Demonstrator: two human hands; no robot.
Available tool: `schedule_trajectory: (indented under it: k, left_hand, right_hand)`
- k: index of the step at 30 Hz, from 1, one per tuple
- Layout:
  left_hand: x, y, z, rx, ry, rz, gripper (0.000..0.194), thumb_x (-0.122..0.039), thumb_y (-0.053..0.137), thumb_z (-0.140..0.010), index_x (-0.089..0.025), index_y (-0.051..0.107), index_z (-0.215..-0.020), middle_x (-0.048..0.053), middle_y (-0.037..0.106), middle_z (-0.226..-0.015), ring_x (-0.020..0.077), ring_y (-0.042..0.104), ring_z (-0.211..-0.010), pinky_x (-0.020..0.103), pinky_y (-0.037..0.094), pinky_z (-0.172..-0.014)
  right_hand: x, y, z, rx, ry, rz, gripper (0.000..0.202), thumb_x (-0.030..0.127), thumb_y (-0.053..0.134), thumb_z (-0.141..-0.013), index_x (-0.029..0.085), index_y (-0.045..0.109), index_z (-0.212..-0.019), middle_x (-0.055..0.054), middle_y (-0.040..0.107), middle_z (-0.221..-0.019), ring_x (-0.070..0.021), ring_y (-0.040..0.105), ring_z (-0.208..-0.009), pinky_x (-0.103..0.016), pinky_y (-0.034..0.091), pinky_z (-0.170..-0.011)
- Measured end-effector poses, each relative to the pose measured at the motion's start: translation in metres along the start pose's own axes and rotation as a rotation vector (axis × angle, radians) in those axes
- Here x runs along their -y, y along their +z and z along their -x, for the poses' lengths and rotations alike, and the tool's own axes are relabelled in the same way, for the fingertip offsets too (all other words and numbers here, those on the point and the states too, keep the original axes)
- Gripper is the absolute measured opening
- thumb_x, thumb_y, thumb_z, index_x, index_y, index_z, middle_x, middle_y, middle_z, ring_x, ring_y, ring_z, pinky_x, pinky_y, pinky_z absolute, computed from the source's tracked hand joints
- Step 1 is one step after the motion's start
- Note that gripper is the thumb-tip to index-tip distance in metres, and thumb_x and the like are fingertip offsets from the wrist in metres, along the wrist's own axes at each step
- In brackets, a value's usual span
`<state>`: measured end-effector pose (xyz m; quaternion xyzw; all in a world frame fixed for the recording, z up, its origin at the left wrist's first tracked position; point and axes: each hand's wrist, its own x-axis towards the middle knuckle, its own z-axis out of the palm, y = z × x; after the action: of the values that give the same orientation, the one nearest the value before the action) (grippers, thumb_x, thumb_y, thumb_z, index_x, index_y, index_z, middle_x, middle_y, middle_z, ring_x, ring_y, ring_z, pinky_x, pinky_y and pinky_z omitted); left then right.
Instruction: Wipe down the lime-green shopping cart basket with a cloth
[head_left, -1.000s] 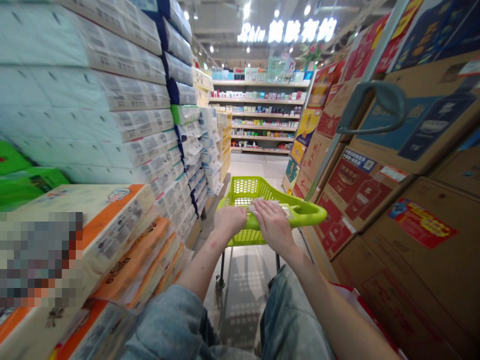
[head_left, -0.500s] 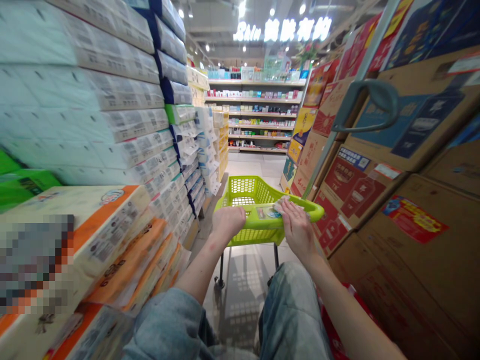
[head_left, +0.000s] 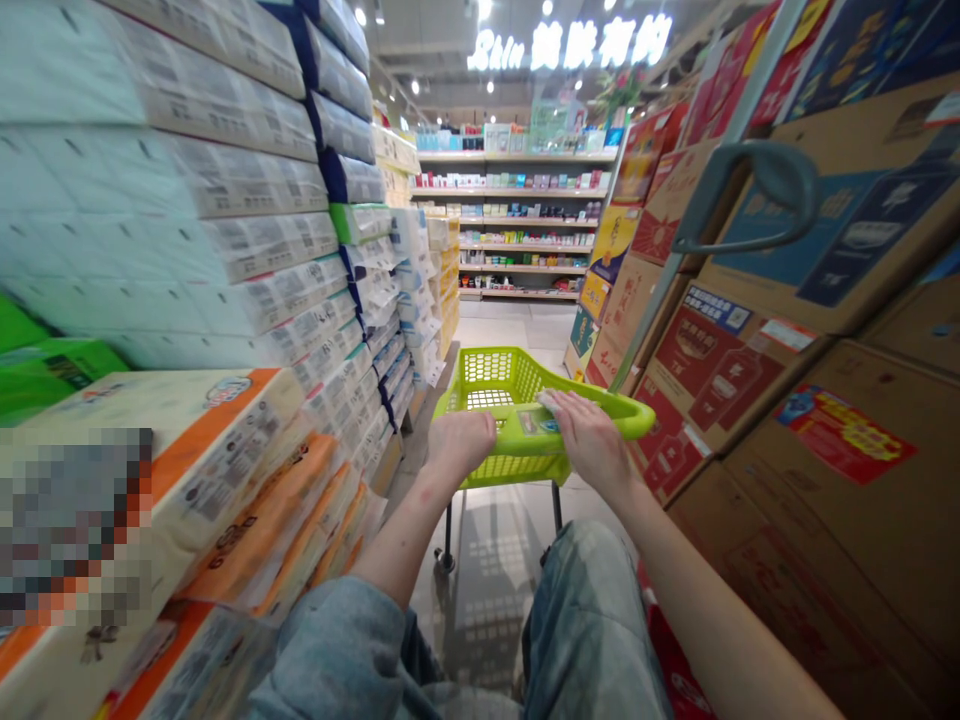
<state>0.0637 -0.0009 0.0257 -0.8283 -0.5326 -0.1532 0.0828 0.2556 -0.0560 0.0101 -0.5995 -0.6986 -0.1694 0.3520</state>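
Note:
A yellow-green shopping cart (head_left: 525,372) stands in front of my knees, its basket facing down the aisle. My left hand (head_left: 463,443) is closed round the left part of its handle. On the right part of the handle lies my right hand (head_left: 592,435), pressing down a crumpled white tissue (head_left: 551,400). Only a small edge of that tissue shows past my fingers; the rest is hidden under them. Between my hands, a label (head_left: 536,421) is set into the handle.
Tall stacks of packaged tissue paper (head_left: 255,170) line the left side. On the right, cardboard cartons (head_left: 825,480) are piled high behind a metal pole with a grey-blue handle (head_left: 750,240). Store shelves (head_left: 517,220) full of small products cross the aisle's far end.
My right hand has slid slightly left along the handle and now covers more of the tissue. My left hand keeps its grip on the handle. The view has shifted slightly.

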Motion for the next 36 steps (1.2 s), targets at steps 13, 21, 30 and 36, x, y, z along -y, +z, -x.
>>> schedule_trajectory:
  k: [13, 21, 30, 36]
  left_hand:
    - [-0.005, 0.001, 0.0, -0.021, -0.021, -0.015, 0.053, -0.029, 0.021, -0.089, -0.012, 0.07, -0.079, 0.012, 0.069, -0.075, 0.0247, 0.066, -0.073, 0.032, 0.046, -0.06]
    - [-0.005, -0.002, 0.002, 0.004, -0.047, 0.013, 0.055, -0.031, 0.02, -0.09, -0.012, 0.07, -0.081, 0.013, 0.069, -0.078, 0.023, 0.065, -0.074, 0.031, 0.045, -0.062]
    - [-0.017, -0.002, 0.011, 0.02, -0.057, 0.064, 0.062, -0.037, 0.015, -0.091, -0.012, 0.071, -0.077, 0.013, 0.068, -0.073, 0.0226, 0.063, -0.07, 0.032, 0.043, -0.061]
    - [-0.04, -0.003, 0.015, -0.033, -0.111, 0.101, 0.062, -0.035, 0.013, -0.092, -0.011, 0.068, -0.073, 0.013, 0.065, -0.067, 0.0215, 0.062, -0.065, 0.031, 0.041, -0.06]
  right_hand:
    - [0.056, 0.051, 0.036, -0.393, 0.153, 0.028, 0.046, 0.023, 0.032, -0.092, 0.018, 0.036, -0.137, -0.011, 0.042, -0.138, -0.0253, 0.027, -0.133, -0.053, 0.018, -0.108]
    - [0.058, 0.081, 0.051, -0.468, 0.026, 0.121, 0.056, 0.021, 0.038, -0.089, 0.017, 0.022, -0.142, -0.013, 0.036, -0.142, -0.028, 0.019, -0.136, -0.054, 0.016, -0.108]
    - [-0.043, 0.026, 0.047, -0.426, 0.075, 0.067, 0.042, 0.023, 0.03, -0.091, 0.014, 0.046, -0.128, -0.013, 0.056, -0.122, -0.0234, 0.044, -0.122, -0.052, 0.022, -0.107]
    - [-0.023, 0.015, 0.024, -0.408, 0.175, 0.021, 0.035, 0.021, 0.031, -0.091, 0.016, 0.059, -0.112, -0.009, 0.063, -0.113, -0.0198, 0.051, -0.113, -0.048, 0.024, -0.107]
